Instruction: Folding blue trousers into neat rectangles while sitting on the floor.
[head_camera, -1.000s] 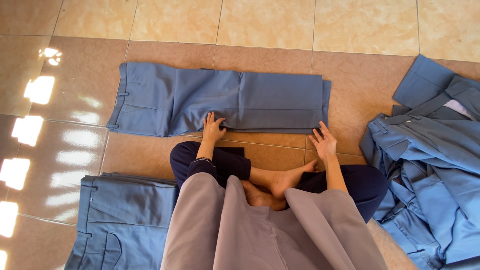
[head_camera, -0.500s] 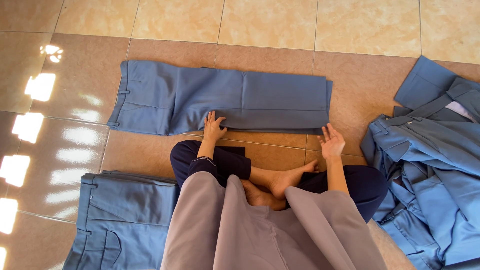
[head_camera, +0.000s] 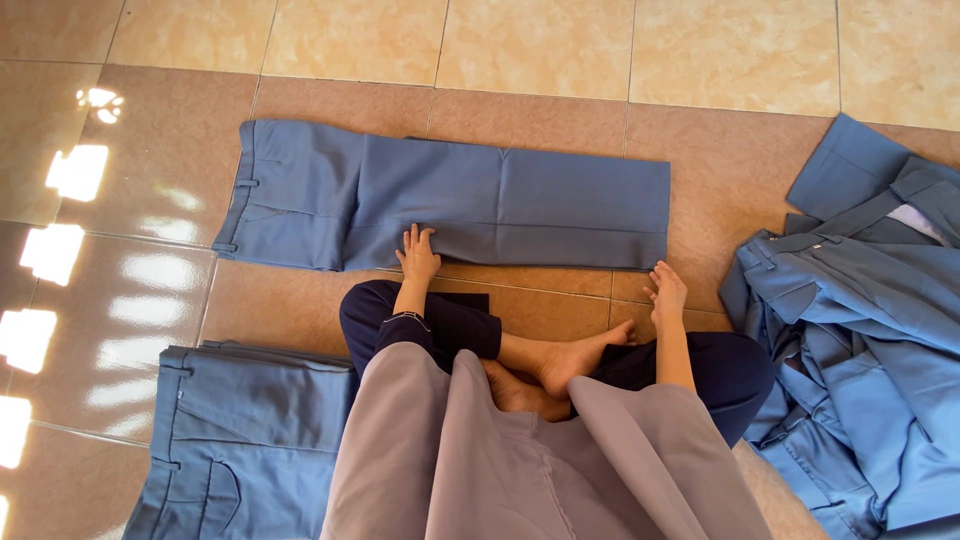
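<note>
Presently, findings as follows.

Garment: blue trousers (head_camera: 450, 205) lie flat on the tiled floor (head_camera: 540, 40), folded lengthwise, waistband to the left, hem to the right, just ahead of the seated person's crossed legs.

Left hand (head_camera: 418, 255): as it was half a second ago, pressed flat on the near edge of the trousers, fingers spread, gripping nothing.

Right hand (head_camera: 666, 290): a second ago it lay short of the hem; it now rests at the near right corner, fingers loosely curled on the cloth edge. Whether it pinches the fabric cannot be told.

Meaning: the hem end appears to be the part being worked.

Surroundings: folded blue trousers (head_camera: 240, 440) lower left; heap of blue garments (head_camera: 860, 320) to the right, well apart from the hem.

Obstructions: none on the cloth; the person's bare feet (head_camera: 560, 365) sit near it.
</note>
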